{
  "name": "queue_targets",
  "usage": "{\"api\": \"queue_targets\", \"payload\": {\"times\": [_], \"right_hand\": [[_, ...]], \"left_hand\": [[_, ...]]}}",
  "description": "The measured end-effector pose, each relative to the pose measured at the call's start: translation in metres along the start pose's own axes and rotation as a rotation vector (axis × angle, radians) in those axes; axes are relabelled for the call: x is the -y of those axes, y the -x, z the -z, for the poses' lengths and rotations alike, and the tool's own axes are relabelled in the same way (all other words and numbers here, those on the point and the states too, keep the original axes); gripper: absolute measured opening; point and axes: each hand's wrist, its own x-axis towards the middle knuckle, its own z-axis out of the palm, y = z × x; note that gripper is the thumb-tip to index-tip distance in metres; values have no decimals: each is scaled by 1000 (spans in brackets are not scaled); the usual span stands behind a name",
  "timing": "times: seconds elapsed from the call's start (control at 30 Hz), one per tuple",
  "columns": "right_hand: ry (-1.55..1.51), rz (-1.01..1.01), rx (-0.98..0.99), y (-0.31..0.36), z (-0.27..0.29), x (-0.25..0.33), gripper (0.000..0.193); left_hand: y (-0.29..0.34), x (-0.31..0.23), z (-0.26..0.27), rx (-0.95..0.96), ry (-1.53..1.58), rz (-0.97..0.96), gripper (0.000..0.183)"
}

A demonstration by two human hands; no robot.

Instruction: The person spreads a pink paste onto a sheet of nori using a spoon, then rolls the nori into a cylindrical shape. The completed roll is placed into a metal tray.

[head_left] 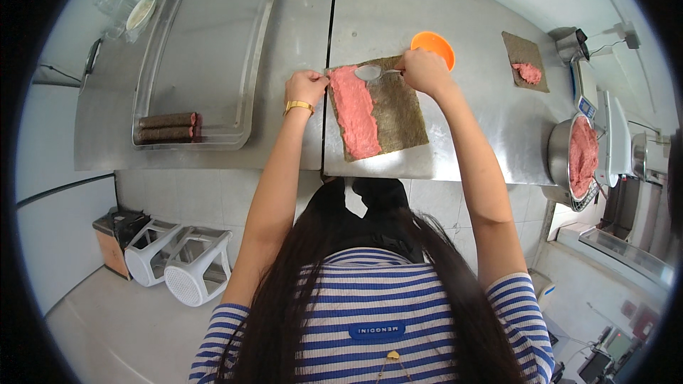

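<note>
A dark green nori sheet [402,117] lies flat on the steel table before me, its left half covered with pink minced meat [357,117]. My right hand [425,71] is closed round the handle of a spoon [368,72], whose bowl is over the far part of the sheet, at the meat's edge. My left hand [306,88] pinches at the sheet's far left corner; the fingertips cover what they grip. Just beyond my right hand stands an orange bowl [442,43], partly hidden by it.
Left, a large metal tray [206,50] holds nori rolls [168,127]. Right lies another nori sheet [523,46] with a meat lump [527,73]. A metal bowl of minced meat [584,156] stands at the right edge, near a scale [585,92]. White stools [199,267] stand on the floor at left.
</note>
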Motion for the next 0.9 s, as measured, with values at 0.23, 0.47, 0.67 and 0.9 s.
{"api": "queue_targets", "payload": {"times": [0.23,0.47,0.67,0.9], "right_hand": [[6,156,-24,-24,26,-24,27],[166,400,-102,-73,21,4,26],[317,563,-241,-84,14,34,22],[465,557,-309,-72,9,21,22]], "left_hand": [[4,-2,3,22,102,2,22],[3,0,3,46,213,15,19],[7,-5,4,40,213,22,18],[8,-6,4,22,192,29,18]]}}
